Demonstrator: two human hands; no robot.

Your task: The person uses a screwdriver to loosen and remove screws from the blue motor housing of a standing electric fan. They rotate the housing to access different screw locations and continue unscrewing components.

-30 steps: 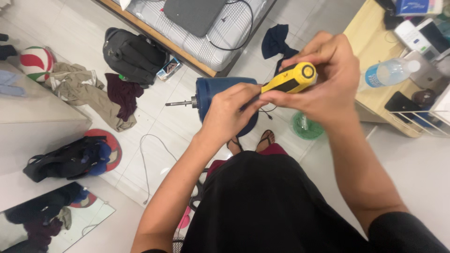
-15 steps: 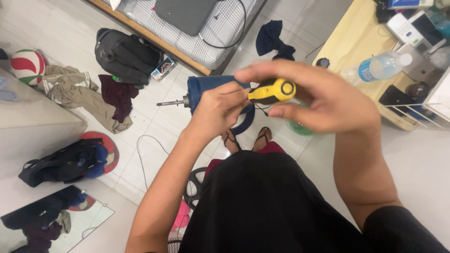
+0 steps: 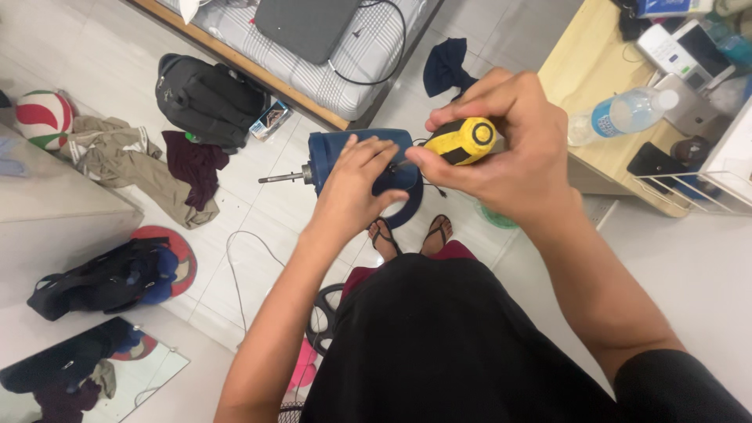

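- The blue fan motor housing [image 3: 337,153] is held up in the air above the tiled floor [image 3: 258,227], over the person's sandalled feet [image 3: 411,235]; its bare metal shaft [image 3: 283,178] sticks out sideways to the left.
- The left hand [image 3: 356,188] lies over the housing's right part, fingers bent and pressed onto it, clasping it.
- The right hand [image 3: 509,153] is curled around the yellow-and-black screwdriver handle [image 3: 462,141], thumb and fingers pinching it; the tip points at the housing, hidden behind the left fingers.
- A thin black wire [image 3: 433,188] hangs just beneath the hands.
- Lower left on the floor: a black backpack [image 3: 207,94], crumpled clothes [image 3: 149,164], a volleyball [image 3: 43,117].
- At the wooden desk's [image 3: 580,78] near edge lies a plastic water bottle [image 3: 623,116].
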